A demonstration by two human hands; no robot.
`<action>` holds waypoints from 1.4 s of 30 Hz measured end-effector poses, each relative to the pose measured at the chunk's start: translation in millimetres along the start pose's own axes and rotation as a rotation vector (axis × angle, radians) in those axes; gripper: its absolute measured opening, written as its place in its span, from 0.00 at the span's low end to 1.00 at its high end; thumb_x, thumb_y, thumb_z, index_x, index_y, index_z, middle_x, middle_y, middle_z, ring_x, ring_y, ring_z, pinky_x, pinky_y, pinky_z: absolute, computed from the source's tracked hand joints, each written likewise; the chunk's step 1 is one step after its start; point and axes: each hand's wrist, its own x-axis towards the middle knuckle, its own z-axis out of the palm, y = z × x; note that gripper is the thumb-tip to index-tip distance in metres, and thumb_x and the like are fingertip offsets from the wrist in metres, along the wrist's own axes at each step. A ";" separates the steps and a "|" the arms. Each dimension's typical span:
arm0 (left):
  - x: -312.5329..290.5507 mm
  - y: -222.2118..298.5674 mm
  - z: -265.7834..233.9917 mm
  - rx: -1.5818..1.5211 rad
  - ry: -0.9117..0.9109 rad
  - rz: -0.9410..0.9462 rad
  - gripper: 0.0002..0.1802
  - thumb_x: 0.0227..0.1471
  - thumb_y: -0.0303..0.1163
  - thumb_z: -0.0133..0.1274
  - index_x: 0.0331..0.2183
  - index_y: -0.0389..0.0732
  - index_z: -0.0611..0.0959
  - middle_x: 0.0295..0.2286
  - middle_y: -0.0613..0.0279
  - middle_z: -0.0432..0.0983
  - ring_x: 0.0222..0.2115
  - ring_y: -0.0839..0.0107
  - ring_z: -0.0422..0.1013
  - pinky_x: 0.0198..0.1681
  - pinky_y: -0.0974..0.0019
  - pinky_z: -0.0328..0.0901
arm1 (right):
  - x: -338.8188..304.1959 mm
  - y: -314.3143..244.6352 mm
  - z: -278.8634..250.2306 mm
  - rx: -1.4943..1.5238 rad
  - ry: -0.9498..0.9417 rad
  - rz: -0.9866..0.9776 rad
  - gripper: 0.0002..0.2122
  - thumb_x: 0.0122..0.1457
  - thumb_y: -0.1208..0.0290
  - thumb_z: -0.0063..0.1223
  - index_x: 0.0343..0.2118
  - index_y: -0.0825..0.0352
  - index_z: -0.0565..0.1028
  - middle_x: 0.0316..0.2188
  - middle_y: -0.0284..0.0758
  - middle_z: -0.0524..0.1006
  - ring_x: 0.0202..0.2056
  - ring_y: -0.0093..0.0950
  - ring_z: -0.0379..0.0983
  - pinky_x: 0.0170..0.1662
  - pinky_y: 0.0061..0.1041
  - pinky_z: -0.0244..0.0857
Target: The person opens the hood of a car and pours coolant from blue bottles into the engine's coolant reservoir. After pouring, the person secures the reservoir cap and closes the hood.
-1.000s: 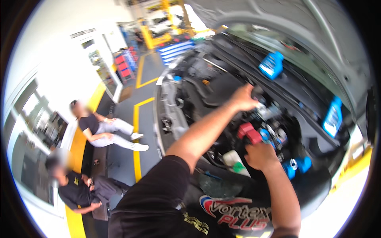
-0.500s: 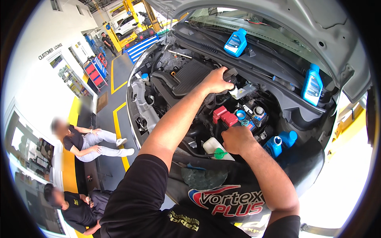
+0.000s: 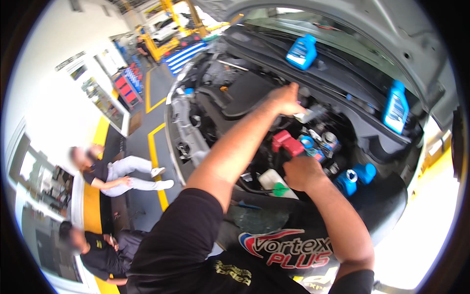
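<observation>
Blur softens the far side of the open engine bay [image 3: 182, 115], where the person's bare left hand [image 3: 285, 100] reaches with thumb and fingers parted beside a dark, rounded part [image 3: 304, 92] and just above a whitish plastic piece [image 3: 304, 117]; whether the fingers touch or grip either one cannot be told. The bare right hand [image 3: 304, 174] is curled narrow, knuckles up, on the near side of a boxy red plastic cover [image 3: 289, 143], and the hand itself hides whatever may be inside its curl. The dark part lies deep in the bay, near the black cowl [image 3: 338, 90], and looks stiff and fairly light, probably slick if any fluid has wetted it; its sides seem the best place to take hold. The red cover looks rigid and light as well, best taken by its outer edges. Close by the right hand, a white plastic tank [image 3: 270, 180] with a green cap [image 3: 280, 189] sits to the left, and an open-mouthed blue plastic bottle [image 3: 346, 184] to the right; such a bottle would likely give under a squeeze, so a level grip around its body suits it.
</observation>
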 end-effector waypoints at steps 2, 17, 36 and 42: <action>6.7 5.5 3.2 0.014 0.019 0.023 0.49 0.40 0.48 0.72 0.56 0.29 0.72 0.53 0.31 0.79 0.55 0.41 0.77 0.59 0.49 0.73 | -5.2 1.6 -5.6 0.006 -0.031 0.031 0.16 0.63 0.56 0.61 0.45 0.62 0.86 0.43 0.45 0.87 0.48 0.44 0.85 0.51 0.45 0.79; -0.9 21.3 -0.2 0.056 -0.028 -0.136 0.52 0.41 0.50 0.72 0.61 0.33 0.70 0.58 0.43 0.76 0.60 0.49 0.75 0.63 0.52 0.71 | -4.3 -2.4 -0.6 -0.023 -0.013 0.018 0.13 0.59 0.67 0.58 0.43 0.64 0.88 0.43 0.42 0.88 0.48 0.41 0.86 0.50 0.41 0.80; 4.6 11.2 4.4 0.051 -0.041 -0.112 0.52 0.40 0.46 0.73 0.61 0.33 0.70 0.59 0.41 0.75 0.61 0.49 0.73 0.63 0.53 0.71 | -3.6 1.5 3.4 0.009 -0.028 0.046 0.18 0.61 0.56 0.62 0.48 0.63 0.85 0.45 0.45 0.86 0.51 0.44 0.84 0.54 0.45 0.78; 4.7 11.9 3.2 0.036 -0.045 -0.122 0.51 0.39 0.46 0.74 0.60 0.33 0.70 0.59 0.41 0.75 0.61 0.48 0.73 0.63 0.54 0.71 | -1.6 2.1 3.7 0.000 -0.053 0.056 0.19 0.61 0.56 0.62 0.49 0.63 0.84 0.46 0.45 0.86 0.51 0.44 0.84 0.54 0.45 0.78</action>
